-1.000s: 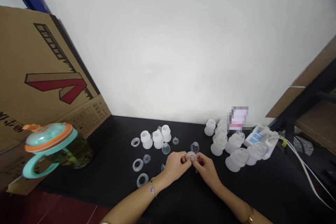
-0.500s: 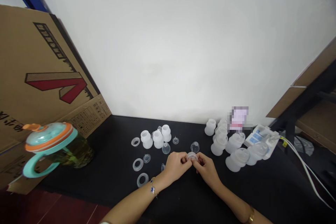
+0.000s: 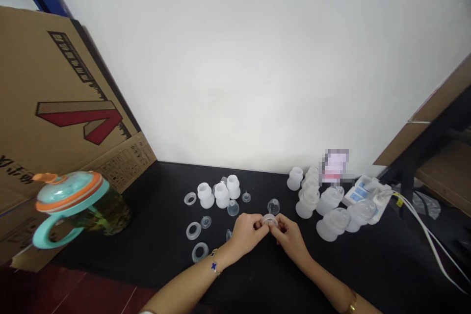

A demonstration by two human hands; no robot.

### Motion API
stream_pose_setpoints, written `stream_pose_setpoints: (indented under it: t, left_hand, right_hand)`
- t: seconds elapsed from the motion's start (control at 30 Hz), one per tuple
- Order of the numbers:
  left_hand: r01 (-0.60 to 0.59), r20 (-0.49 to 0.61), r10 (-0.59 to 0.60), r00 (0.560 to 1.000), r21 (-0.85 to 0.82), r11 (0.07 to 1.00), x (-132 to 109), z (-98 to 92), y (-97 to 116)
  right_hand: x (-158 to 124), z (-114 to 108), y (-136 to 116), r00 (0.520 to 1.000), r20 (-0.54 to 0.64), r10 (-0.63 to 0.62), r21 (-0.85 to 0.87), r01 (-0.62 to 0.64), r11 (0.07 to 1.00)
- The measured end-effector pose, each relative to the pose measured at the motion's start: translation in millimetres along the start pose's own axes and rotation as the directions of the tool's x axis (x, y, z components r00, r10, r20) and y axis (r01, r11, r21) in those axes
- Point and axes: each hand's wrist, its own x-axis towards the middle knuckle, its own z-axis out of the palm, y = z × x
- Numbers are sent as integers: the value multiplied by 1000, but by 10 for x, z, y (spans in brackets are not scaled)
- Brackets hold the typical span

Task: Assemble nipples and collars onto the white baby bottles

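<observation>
A: What's moved since the earlier frame?

B: Very little. The view has drifted slightly, while the left hand and right hand stay together over the black table.

A: How's the grip?

B: Closed. The fingertips of both hands pinch a clear silicone ring between them, at the middle of the table's visible stretch.

A: What about the containers?

B: Right of the hands, frosted plastic bottles stand in a tight cluster, and some carry clear dome tops. Left of the hands, three more frosted bottles stand close together, with a clear dome cup in front of them. Another clear dome cup sits just beyond the pinched ring. At the table's left end, a tumbler with a teal-and-orange lid holds something dark, too murky to identify.

A: And the edges and working room?

B: The table's far edge meets a white wall, and a cardboard sheet leans behind the tumbler. The hands work between the two bottle groups, with the right hand near the closest bottle. Flat silicone rings lie left of the left hand, and a small clear piece sits just beside it.
</observation>
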Motion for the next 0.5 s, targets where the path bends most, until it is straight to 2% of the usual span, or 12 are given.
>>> stream_pose_setpoints:
  t: [0.27,0.5]
  left_hand:
    - [-1,9,1,1000,-54,999,8,27,-47]
    - [-8,11,8,1000,-26,1000,-8,11,-7]
  right_hand:
    - [-5,3,11,1000,-4,2,-35,-3,999]
    - [-1,4,-10,1000,-14,-1,-11,1,1000]
